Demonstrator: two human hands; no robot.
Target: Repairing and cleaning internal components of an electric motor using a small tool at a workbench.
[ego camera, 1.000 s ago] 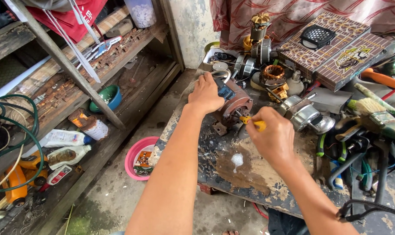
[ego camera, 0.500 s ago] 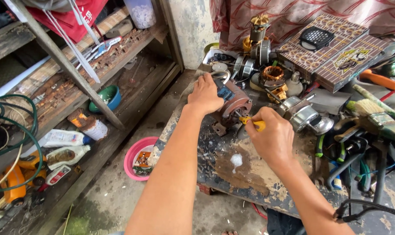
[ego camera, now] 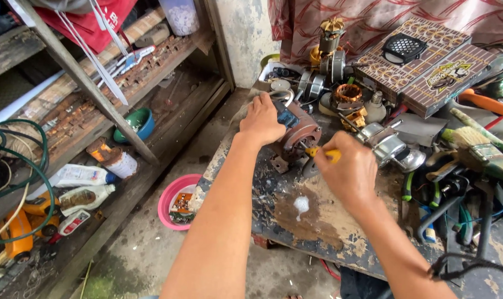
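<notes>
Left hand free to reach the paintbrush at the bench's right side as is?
Probably not. The left hand presses down on the motor, and the right hand with the yellow-handled screwdriver lies between it and the paintbrush.
</notes>
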